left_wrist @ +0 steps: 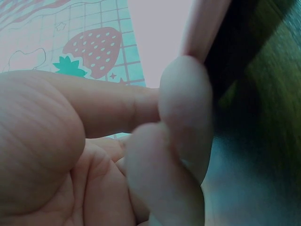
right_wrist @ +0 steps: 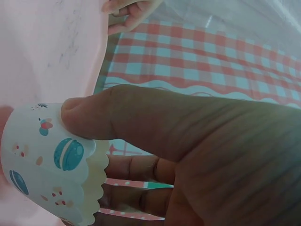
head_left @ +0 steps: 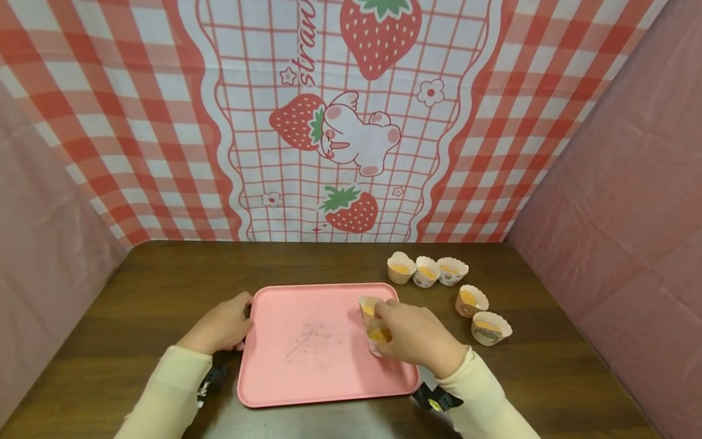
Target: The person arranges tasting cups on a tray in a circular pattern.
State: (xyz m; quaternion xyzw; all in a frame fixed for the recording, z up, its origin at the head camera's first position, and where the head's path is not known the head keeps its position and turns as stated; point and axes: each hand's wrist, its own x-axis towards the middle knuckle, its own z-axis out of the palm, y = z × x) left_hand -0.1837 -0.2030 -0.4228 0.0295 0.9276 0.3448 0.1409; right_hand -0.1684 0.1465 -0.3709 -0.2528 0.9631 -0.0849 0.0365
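A pink tray (head_left: 323, 366) lies on the dark wooden table. My left hand (head_left: 226, 326) grips its left rim; in the left wrist view the thumb and fingers (left_wrist: 186, 108) pinch the tray edge (left_wrist: 207, 28). Over the tray's right side, my right hand (head_left: 414, 335) holds a paper cupcake cup (head_left: 377, 346) with something orange-yellow inside. In the right wrist view this cup (right_wrist: 51, 160) shows macaron prints and a scalloped rim, with the thumb pressed on its side. Just behind it, another filled cupcake cup (head_left: 367, 305) stands on the tray, partly hidden by the right hand.
Right of the tray stand more filled paper cups: three in a back row, including one cup (head_left: 401, 269), and two nearer, including a right-hand cup (head_left: 490, 329). A strawberry-print cloth (head_left: 351, 134) hangs behind the table, with pink cloth (head_left: 620, 183) at the sides.
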